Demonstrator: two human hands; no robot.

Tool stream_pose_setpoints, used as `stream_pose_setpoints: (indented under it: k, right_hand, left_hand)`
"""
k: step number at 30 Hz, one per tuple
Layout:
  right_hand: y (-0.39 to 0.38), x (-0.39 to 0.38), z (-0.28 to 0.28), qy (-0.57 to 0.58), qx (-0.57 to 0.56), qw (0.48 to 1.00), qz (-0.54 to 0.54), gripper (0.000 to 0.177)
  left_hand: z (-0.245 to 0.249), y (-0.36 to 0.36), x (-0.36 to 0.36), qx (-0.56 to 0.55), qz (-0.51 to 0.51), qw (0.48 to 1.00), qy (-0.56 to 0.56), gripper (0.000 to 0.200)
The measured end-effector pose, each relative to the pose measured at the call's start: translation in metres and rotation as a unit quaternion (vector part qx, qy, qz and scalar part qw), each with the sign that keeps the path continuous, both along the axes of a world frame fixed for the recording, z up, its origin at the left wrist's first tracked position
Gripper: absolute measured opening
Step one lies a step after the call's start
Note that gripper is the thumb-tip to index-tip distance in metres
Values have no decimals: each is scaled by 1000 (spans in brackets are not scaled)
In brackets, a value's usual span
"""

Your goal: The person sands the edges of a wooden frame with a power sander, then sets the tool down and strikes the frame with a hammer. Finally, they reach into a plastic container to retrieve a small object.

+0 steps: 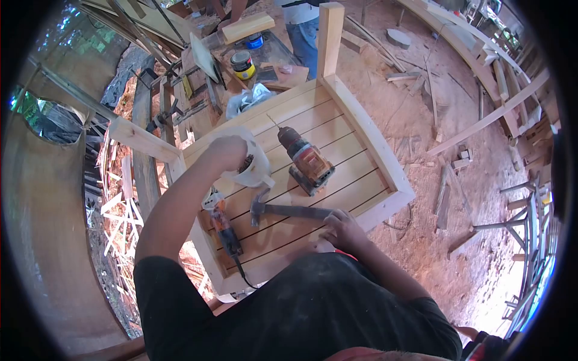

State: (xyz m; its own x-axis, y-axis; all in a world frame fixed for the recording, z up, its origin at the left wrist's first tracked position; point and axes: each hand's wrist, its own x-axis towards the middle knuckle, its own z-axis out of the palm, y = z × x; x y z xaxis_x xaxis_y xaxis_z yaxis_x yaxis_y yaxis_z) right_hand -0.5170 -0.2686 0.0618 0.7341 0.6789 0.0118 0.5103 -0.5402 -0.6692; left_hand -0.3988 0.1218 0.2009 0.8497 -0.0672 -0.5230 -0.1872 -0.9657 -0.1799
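Observation:
My left hand (230, 153) is curled at the mouth of a white plastic container (260, 168), its fingertips hidden inside. Small dark pieces of hardware, perhaps screws or nails, show beside the fingers. My right hand (346, 232) is closed around the handle end of a hammer (295, 210), whose head points left over the slats. Both are above a slatted wooden piece of furniture (373, 207) with upright posts. A cordless drill (306, 159) with a long bit rests on the slats. Below the container lies a corded power tool (224, 228).
Behind the furniture, a bench carries a black-and-yellow can (242, 65), a blue can (254, 41) and a wooden block (248, 28). A person in jeans (302, 45) stands there. Offcuts (442, 195) litter the dirt floor at right; wood scraps (123, 222) lie at left.

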Motion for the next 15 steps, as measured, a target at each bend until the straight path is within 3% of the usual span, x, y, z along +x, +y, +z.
stream_pose_setpoints:
  k: [3,5,6,8,11,15]
  right_hand:
    - [14,10,5,-118,-60,990,-58,36]
    - [20,17,3,-90,-134,986,-41,36]
    - [23,21,0,-76,-172,982,-30,36]
    - [29,33,-29,-82,-239,968,10,39]
    - [45,40,10,-12,-312,946,92,36]
    - [64,40,34,84,-304,942,111,39]
  left_hand:
    - [37,10,-35,-143,56,975,-160,22]
    - [54,13,-62,-240,79,925,-283,22]
    - [55,12,-77,-358,151,878,-281,22]
    - [51,9,-113,-567,293,722,-266,22]
    - [37,-10,-167,-706,350,570,-233,18]
    - [-1,-30,-226,-799,393,409,-201,8]
